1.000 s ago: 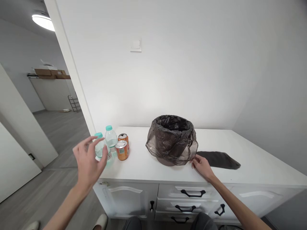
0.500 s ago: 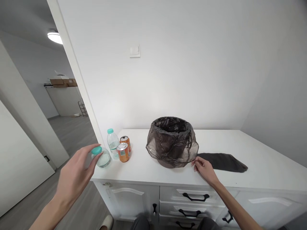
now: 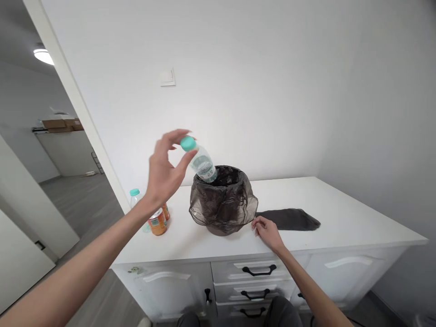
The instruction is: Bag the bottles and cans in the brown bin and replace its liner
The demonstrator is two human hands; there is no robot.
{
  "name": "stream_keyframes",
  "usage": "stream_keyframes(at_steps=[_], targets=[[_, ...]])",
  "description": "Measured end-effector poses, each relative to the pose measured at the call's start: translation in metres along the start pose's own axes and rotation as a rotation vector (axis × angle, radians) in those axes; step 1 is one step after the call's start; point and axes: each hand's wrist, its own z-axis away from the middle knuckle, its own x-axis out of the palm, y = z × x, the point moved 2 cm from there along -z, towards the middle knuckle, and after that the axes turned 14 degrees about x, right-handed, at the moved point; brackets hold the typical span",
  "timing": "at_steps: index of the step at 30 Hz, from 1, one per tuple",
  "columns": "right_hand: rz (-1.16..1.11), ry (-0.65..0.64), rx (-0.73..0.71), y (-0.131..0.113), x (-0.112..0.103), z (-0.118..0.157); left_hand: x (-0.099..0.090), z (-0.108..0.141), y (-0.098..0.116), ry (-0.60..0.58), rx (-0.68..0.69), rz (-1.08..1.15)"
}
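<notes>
My left hand [image 3: 167, 168] pinches the teal cap of a clear plastic bottle [image 3: 203, 164], which tilts with its base at the opening of a round bin [image 3: 223, 204] lined with a thin dark bag. The bag's loose edge hangs around the outside of the bin. My right hand [image 3: 267, 232] rests on the white cabinet top beside the bin's lower right, fingers curled near the bag's edge; whether they hold any of it is hidden. A folded dark bag [image 3: 289, 220] lies flat just behind that hand.
At the left end of the cabinet top [image 3: 184, 243] stand another teal-capped bottle [image 3: 135, 196] and orange cans [image 3: 157, 222], partly behind my left forearm. A white wall with a light switch [image 3: 168, 77] rises behind. A doorway is at the left.
My left hand has lifted the bottle off the cabinet top and carried it right, to the bin's opening. My right hand stays near the bin's right side. The view has shifted right.
</notes>
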Motion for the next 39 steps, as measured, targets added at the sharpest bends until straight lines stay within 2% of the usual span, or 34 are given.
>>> stream_keyframes(at_steps=[3, 6, 11, 16, 19, 21, 23, 25, 27, 29, 32, 34, 36, 39], targets=[[-0.023, -0.005, -0.007, -0.004, 0.000, 0.000, 0.042, -0.006, -0.022, -0.013, 0.024, 0.157], [-0.032, -0.011, -0.009, -0.009, 0.000, 0.001, 0.066, -0.003, -0.048, -0.155, -0.028, 0.277], [-0.031, -0.010, -0.004, -0.019, -0.002, 0.004, 0.093, -0.002, -0.073, -0.388, -0.061, 0.349], [-0.036, -0.006, 0.003, -0.023, -0.001, 0.006, 0.115, 0.002, -0.088, -0.520, -0.038, 0.358], [-0.026, -0.002, 0.004, -0.024, -0.001, 0.007, 0.125, 0.005, -0.094, -0.644, -0.042, 0.381], [-0.013, -0.001, 0.004, -0.025, -0.001, 0.008, 0.127, 0.009, -0.099, -0.664, -0.047, 0.405], [-0.003, -0.001, 0.007, -0.026, -0.001, 0.010, 0.122, 0.017, -0.108, -0.540, -0.067, 0.354], [0.002, 0.002, 0.010, -0.028, -0.001, 0.011, 0.107, 0.030, -0.125, -0.331, -0.088, 0.210], [0.003, 0.008, 0.015, -0.030, 0.000, 0.013, 0.083, 0.051, -0.148, -0.166, -0.090, 0.029], [0.002, 0.014, 0.020, -0.031, 0.000, 0.014, 0.053, 0.076, -0.174, -0.095, -0.083, -0.142], [0.002, 0.018, 0.029, -0.034, 0.001, 0.017, 0.007, 0.112, -0.210, -0.114, -0.158, -0.360], [0.005, 0.016, 0.034, -0.034, 0.001, 0.019, -0.016, 0.133, -0.225, -0.195, -0.278, -0.465], [0.020, 0.018, 0.039, -0.034, 0.000, 0.019, -0.029, 0.152, -0.232, -0.341, -0.395, -0.483], [0.057, 0.028, 0.038, -0.029, 0.000, 0.019, -0.037, 0.177, -0.233, -0.518, -0.509, -0.375]])
